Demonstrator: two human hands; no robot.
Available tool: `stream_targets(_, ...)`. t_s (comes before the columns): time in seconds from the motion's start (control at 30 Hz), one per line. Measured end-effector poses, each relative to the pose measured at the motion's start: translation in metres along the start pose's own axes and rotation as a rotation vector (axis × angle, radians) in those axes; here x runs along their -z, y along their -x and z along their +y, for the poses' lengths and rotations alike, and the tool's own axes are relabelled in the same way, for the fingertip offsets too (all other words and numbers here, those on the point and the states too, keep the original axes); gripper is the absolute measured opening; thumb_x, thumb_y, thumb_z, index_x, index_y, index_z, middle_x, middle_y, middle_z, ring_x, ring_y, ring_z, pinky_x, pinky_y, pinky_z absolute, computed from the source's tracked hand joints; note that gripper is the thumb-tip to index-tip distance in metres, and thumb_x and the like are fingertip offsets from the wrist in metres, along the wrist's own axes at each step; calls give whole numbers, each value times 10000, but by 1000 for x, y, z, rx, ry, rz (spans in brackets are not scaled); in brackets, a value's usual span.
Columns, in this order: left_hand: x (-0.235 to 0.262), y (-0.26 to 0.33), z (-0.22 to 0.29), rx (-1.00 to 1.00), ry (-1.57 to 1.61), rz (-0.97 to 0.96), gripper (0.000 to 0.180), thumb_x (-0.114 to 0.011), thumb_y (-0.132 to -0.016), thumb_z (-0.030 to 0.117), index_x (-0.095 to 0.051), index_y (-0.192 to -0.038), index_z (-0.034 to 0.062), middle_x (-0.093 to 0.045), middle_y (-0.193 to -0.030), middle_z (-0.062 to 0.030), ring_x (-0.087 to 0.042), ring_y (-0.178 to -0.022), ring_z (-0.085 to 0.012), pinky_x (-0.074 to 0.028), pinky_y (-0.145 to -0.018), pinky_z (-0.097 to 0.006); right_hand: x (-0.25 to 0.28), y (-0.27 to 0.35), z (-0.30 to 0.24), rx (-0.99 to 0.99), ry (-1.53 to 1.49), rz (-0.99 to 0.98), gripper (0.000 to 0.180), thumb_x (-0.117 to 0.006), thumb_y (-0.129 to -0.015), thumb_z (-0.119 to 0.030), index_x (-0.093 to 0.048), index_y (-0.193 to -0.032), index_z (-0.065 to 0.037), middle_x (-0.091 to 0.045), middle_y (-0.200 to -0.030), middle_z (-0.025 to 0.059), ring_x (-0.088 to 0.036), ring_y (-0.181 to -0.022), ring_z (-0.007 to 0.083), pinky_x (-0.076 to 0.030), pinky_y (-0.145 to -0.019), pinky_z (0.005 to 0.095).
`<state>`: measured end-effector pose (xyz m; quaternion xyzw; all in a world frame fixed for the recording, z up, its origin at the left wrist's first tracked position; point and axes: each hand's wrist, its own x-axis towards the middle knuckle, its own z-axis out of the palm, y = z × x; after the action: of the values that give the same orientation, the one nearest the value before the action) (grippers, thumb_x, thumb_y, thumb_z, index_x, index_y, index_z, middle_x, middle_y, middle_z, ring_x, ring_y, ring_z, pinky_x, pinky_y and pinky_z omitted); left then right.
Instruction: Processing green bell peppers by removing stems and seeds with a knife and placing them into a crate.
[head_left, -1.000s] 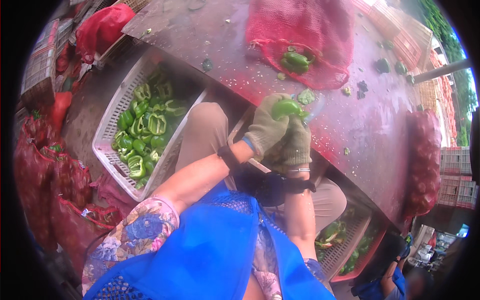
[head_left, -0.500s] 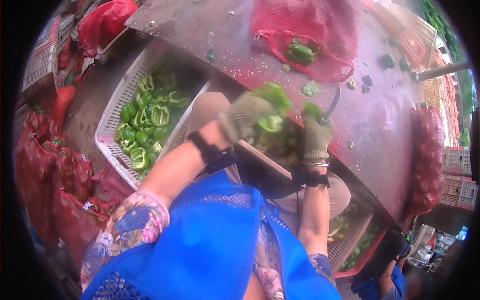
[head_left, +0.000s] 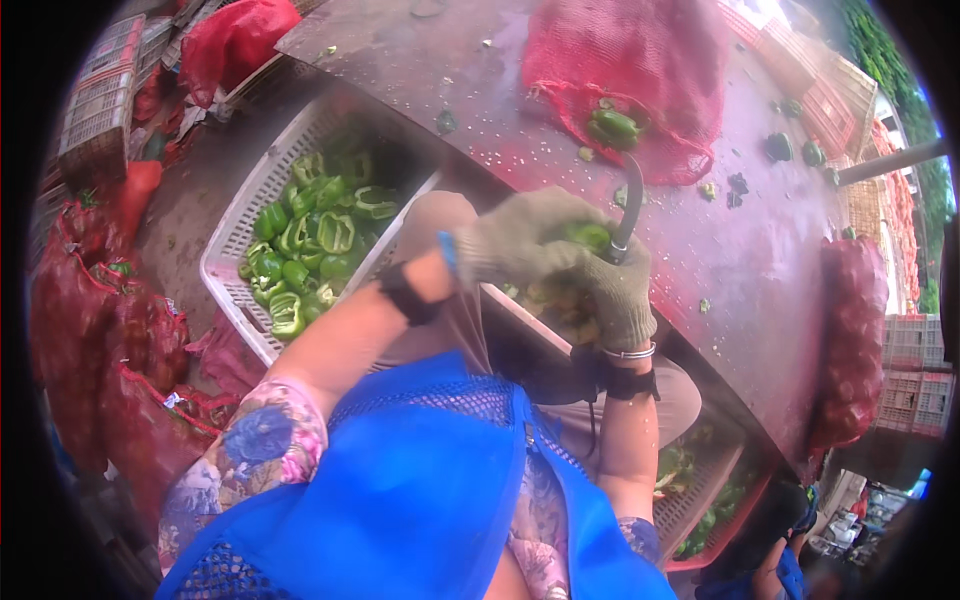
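Note:
My gloved left hand (head_left: 515,238) and gloved right hand (head_left: 622,300) meet over my lap. Between them a bit of green pepper (head_left: 588,237) shows; the glove fingers hide the rest. The left fingers are curled at the pepper. My right hand is wrapped around a curved knife (head_left: 632,205), its blade pointing up and away from me. Below the hands, a container with pale scraps (head_left: 560,305) is partly covered. To the left, a white plastic crate (head_left: 228,318) holds several cut green peppers (head_left: 335,232).
A metal-looking tabletop (head_left: 480,100) spreads ahead, strewn with seeds and scraps. On it lies a red mesh sack (head_left: 625,70) with a green pepper (head_left: 613,128) at its mouth. Full red sacks (head_left: 105,330) stand left, another sack (head_left: 850,340) right. More crates (head_left: 700,500) sit at lower right.
My left hand has moved right to meet my right hand. The large pepper pieces it held are no longer visible in it. The knife blade now stands more upright.

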<state>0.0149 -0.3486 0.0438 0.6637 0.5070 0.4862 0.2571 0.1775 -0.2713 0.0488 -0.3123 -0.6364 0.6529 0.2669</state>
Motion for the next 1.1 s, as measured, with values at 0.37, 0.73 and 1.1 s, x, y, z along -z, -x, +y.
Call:
stream_targets(0.37,-61,-17,-5,667,530,363,149,-582,-899,44,-628,-1035,7,-654,-889,-44,-597,-822,-108,-495,-735,-285,-20,30,32,113,-2,361,227,-716,-815,-84,-676,-1006,33,-651,-753,-7,-573,-610,41,-449,-526,204)
stream_targets(0.73,-46,1,-13,514,574,682,80,-566,-930,60,-635,-958,28,-667,-838,-37,-626,-757,-112,-515,-660,-284,-36,11,21,-134,-351,84,220,-651,-878,-181,-638,-990,8,-604,-663,-9,-550,-503,74,-419,-442,218)
stream_targets(1.1,-55,-1,2,611,956,573,117,-533,-948,82,-626,-916,18,-653,-836,-45,-630,-767,-136,-522,-687,-304,-18,28,41,245,163,197,131,-692,-863,-129,-666,-915,-11,-601,-654,7,-530,-525,86,-405,-513,224)
